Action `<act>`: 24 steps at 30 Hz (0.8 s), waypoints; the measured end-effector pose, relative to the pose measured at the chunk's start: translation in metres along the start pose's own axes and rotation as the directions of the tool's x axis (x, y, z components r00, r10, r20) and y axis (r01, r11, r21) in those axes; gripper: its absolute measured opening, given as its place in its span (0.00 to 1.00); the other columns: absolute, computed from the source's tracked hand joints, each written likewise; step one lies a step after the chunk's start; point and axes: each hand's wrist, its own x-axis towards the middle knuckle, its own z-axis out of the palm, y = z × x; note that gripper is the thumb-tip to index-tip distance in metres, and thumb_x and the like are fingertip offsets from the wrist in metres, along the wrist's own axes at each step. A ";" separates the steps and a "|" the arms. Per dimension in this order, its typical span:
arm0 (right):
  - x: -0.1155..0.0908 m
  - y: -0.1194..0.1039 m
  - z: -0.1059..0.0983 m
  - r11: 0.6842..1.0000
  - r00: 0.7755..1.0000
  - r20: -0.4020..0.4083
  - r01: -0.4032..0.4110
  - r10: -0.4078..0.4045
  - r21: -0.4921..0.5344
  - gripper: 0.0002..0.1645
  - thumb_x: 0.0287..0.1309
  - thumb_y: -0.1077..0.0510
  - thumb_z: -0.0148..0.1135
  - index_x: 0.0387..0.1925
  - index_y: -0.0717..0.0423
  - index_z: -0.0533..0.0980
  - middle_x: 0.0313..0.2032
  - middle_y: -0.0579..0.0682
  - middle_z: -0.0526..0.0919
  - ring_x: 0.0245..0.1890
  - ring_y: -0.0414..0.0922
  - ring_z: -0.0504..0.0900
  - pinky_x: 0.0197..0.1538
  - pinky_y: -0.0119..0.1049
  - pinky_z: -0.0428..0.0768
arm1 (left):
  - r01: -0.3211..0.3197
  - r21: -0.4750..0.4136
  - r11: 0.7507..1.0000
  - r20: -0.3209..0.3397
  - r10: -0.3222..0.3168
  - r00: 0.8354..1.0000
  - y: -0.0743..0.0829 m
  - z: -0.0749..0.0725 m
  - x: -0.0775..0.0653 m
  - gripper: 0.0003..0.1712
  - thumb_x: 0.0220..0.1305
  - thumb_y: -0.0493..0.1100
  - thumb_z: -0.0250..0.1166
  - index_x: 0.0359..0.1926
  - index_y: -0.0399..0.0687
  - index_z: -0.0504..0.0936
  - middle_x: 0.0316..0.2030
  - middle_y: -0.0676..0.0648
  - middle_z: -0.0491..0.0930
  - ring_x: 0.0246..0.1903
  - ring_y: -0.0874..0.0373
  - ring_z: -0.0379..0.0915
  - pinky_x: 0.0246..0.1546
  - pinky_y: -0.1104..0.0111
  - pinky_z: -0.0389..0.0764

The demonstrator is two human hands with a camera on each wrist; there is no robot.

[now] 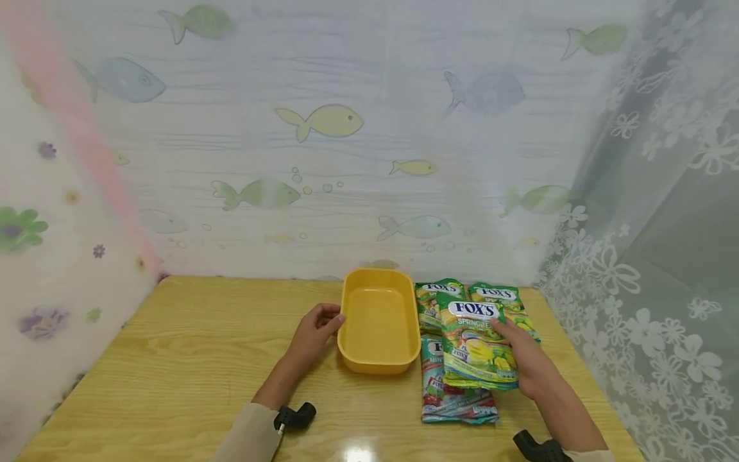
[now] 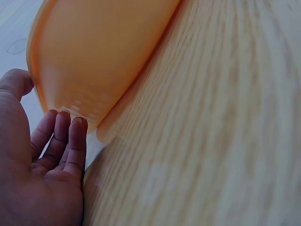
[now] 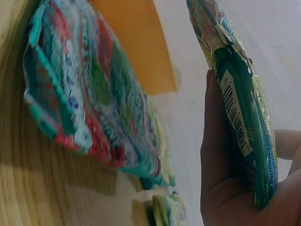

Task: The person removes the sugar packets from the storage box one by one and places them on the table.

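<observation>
A yellow plastic tray [image 1: 379, 367] stands on the table with its inside bare. My left hand [image 1: 314, 333] holds its left side, thumb at the rim and bent fingers [image 2: 77, 141] against the outer wall. My right hand [image 1: 528, 359] grips a green Fox's candy bag [image 1: 476, 346] by its right edge, thumb on the front. In the right wrist view this bag [image 3: 240, 113] is seen edge-on, raised above the table. Beneath and around it lie a red and teal Fox's mint bag [image 1: 456, 404] and two more green Fox's bags, one behind left [image 1: 430, 308], one behind right [image 1: 510, 305].
The wooden table [image 1: 190, 359] ends at a back wall hung with a fish-print curtain [image 1: 323, 192]. A lace-patterned sheer curtain [image 1: 646, 321] hangs along the right edge. On the left is a flower-print sheet [image 1: 52, 256].
</observation>
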 end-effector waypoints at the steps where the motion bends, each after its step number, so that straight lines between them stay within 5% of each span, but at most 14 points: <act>1: 0.000 0.001 -0.003 1.000 1.000 -0.001 -0.002 0.002 0.012 0.60 0.78 0.29 0.50 0.85 0.49 0.27 0.64 0.59 0.73 0.48 0.41 0.83 0.49 0.35 0.85 | -0.003 0.001 1.000 0.001 0.003 1.000 -0.001 0.000 0.000 0.20 0.78 0.46 0.66 0.61 0.39 0.79 0.52 0.41 0.82 0.49 0.55 0.81 0.49 0.69 0.85; 4: 0.000 0.003 -0.009 0.999 1.000 -0.011 -0.024 0.025 0.047 0.60 0.77 0.30 0.52 0.85 0.44 0.26 0.52 0.47 0.79 0.43 0.39 0.85 0.48 0.36 0.87 | 0.001 -0.001 1.000 0.005 -0.001 1.000 -0.002 0.001 0.001 0.20 0.78 0.46 0.67 0.62 0.39 0.79 0.53 0.40 0.82 0.49 0.56 0.81 0.49 0.69 0.85; 11: -0.001 0.006 -0.019 0.999 0.999 0.020 -0.034 0.033 0.042 0.60 0.78 0.32 0.52 0.84 0.43 0.22 0.58 0.51 0.76 0.43 0.39 0.85 0.49 0.37 0.86 | -0.002 0.024 1.000 0.008 0.002 1.000 -0.002 -0.002 0.002 0.19 0.78 0.47 0.66 0.61 0.41 0.80 0.52 0.42 0.82 0.50 0.54 0.81 0.49 0.68 0.84; 24: 0.003 0.013 -0.036 0.996 0.992 0.124 -0.008 -0.004 0.092 0.54 0.83 0.39 0.49 0.85 0.43 0.23 0.50 0.44 0.83 0.44 0.42 0.88 0.49 0.41 0.88 | 0.001 0.015 1.000 -0.003 -0.001 1.000 -0.005 -0.001 0.003 0.18 0.78 0.47 0.67 0.60 0.40 0.81 0.51 0.42 0.82 0.48 0.55 0.81 0.48 0.70 0.84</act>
